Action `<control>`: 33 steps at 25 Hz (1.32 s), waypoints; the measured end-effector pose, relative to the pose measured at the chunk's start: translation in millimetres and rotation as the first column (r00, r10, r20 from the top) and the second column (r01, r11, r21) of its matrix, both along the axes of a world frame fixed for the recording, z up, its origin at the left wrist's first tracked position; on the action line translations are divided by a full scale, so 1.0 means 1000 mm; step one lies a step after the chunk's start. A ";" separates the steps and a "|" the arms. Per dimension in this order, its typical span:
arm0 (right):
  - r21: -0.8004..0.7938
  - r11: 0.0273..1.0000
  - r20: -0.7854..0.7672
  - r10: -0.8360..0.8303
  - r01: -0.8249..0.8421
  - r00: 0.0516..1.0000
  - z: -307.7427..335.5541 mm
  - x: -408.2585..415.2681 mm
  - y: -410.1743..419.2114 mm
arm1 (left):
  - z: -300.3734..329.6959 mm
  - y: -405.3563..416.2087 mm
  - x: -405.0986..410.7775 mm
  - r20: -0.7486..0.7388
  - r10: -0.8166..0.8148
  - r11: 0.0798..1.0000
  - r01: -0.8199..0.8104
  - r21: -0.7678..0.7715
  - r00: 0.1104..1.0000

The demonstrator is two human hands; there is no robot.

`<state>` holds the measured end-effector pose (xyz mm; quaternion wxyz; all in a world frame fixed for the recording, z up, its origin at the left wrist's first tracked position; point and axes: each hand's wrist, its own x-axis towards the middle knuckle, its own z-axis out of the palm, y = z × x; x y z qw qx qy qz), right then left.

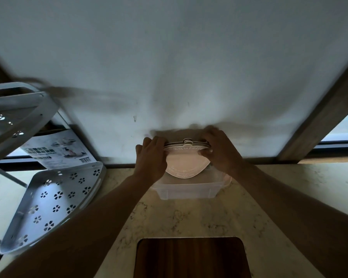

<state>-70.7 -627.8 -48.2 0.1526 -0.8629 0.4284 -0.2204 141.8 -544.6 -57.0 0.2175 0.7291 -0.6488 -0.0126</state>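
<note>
A clear plastic container [186,190] stands on the marble counter against the white wall. Its pale pink lid [186,163], with raised lettering and a dark rim, is tilted up at the far edge over the container. My left hand [152,157] grips the lid's left side with fingers curled over the rim. My right hand [219,150] grips the lid's right side the same way. Both forearms reach in from the bottom of the view.
A white metal corner rack [54,199] with flower-shaped holes stands at the left, a printed box [56,149] behind it. A dark wooden cutting board [191,257] lies at the counter's near edge. A wooden frame [319,115] and window are at the right.
</note>
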 end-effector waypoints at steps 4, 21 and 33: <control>0.011 0.998 0.034 0.062 -0.062 0.998 0.020 -0.002 0.000 | 0.008 -0.001 0.006 -0.097 0.014 0.999 -0.019 -0.043 0.995; 0.007 0.999 0.029 0.041 -0.042 0.999 0.012 -0.007 0.000 | 0.001 -0.001 0.012 0.009 -0.059 0.988 0.060 -0.145 0.998; 0.036 0.999 0.059 0.005 -0.007 0.998 0.010 -0.001 0.001 | 0.003 -0.005 0.016 -0.061 -0.066 0.990 0.058 -0.132 0.996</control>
